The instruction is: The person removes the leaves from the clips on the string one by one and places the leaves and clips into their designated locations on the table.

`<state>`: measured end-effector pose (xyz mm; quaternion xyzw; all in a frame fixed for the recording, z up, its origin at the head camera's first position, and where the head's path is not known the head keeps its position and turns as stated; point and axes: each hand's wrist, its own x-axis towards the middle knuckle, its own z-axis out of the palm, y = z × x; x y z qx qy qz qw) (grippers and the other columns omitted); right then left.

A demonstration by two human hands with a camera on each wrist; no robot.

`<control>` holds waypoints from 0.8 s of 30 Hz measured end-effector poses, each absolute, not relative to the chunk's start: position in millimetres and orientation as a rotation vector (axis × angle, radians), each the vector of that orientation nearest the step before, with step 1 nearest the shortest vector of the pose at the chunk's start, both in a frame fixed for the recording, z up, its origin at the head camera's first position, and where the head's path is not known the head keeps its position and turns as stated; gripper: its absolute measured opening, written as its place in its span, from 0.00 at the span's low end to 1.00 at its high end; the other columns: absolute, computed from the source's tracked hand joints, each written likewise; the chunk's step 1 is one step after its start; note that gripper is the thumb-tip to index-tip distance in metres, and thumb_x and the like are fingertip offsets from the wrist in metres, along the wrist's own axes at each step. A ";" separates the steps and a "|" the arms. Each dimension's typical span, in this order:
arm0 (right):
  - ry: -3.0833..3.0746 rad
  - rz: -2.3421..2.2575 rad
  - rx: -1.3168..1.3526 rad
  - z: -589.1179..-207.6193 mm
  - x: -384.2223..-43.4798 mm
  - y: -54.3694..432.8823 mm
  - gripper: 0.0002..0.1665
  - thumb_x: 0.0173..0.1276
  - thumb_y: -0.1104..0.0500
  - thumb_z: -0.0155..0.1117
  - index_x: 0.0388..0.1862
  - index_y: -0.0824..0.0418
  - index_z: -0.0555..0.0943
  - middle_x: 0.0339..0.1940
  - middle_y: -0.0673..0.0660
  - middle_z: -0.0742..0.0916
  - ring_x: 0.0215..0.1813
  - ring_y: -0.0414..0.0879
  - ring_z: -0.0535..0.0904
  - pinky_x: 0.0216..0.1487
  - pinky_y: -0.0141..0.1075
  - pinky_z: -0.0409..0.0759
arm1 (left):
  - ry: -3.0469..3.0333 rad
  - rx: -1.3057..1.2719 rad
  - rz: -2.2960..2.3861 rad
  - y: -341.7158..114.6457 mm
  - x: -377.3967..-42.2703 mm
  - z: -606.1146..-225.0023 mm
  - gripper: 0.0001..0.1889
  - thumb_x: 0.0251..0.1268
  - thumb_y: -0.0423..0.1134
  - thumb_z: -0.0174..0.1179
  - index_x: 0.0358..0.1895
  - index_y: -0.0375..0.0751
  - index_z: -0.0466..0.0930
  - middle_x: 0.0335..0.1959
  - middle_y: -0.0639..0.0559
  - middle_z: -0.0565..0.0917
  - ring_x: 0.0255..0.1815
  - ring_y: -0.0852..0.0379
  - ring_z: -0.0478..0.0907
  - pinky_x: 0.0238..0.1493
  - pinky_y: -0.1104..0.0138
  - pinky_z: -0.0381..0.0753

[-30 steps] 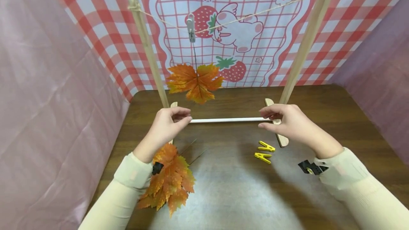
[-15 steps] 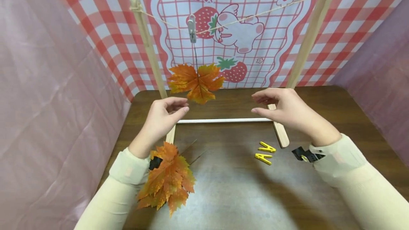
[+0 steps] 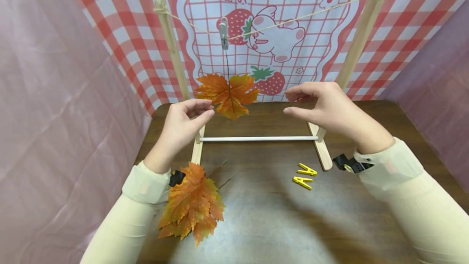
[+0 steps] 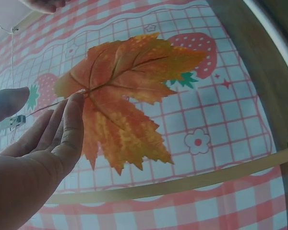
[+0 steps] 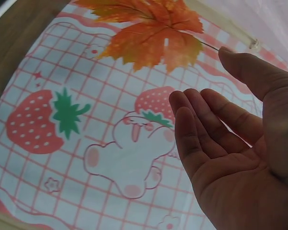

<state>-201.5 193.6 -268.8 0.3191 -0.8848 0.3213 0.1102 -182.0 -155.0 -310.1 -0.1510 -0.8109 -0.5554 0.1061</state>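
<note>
An orange maple leaf [image 3: 230, 97] hangs by its thin stem from a grey clothespin [image 3: 224, 34] clipped on a string [image 3: 300, 18]. Just left of this leaf is my left hand [image 3: 183, 123], its fingers relaxed and thumb apart, holding nothing; in the left wrist view its fingertips overlap the leaf. My right hand [image 3: 322, 103] is raised in front of the right post, palm inward, with loosely bent fingers and nothing in them. Several more maple leaves [image 3: 194, 203] lie in a pile by my left wrist. Two yellow clothespins [image 3: 305, 176] lie on the table at the right.
The string runs between two wooden posts, the left post [image 3: 172, 50] and the right post [image 3: 360, 40]. A white rod [image 3: 256, 138] joins their feet low over the wooden table [image 3: 256, 223]. Behind stands a strawberry-print cloth [image 3: 278, 44]; a pink curtain [image 3: 73, 93] borders the left side.
Both hands have risen from near the white rod's ends, the right one higher than the left. The hanging leaf, the leaf pile and the yellow clothespins have stayed in place.
</note>
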 end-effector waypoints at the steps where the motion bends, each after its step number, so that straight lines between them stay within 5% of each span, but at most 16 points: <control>1: -2.593 0.939 0.941 -265.8 -201.9 191.9 0.20 0.63 0.59 0.78 0.53 0.61 0.87 0.46 0.53 0.89 0.46 0.44 0.85 0.47 0.31 0.79 | -2.382 -0.445 -1.632 -155.2 -182.4 -308.8 0.14 0.69 0.32 0.67 0.53 0.28 0.85 0.43 0.44 0.88 0.43 0.53 0.84 0.47 0.64 0.82; 24: -2.471 0.880 1.032 -196.6 -212.6 155.4 0.20 0.65 0.60 0.77 0.55 0.63 0.86 0.48 0.51 0.89 0.48 0.39 0.83 0.51 0.29 0.78 | -2.269 -0.397 -1.621 -150.5 -205.7 -282.4 0.15 0.68 0.34 0.68 0.53 0.30 0.86 0.43 0.43 0.88 0.42 0.54 0.84 0.44 0.67 0.81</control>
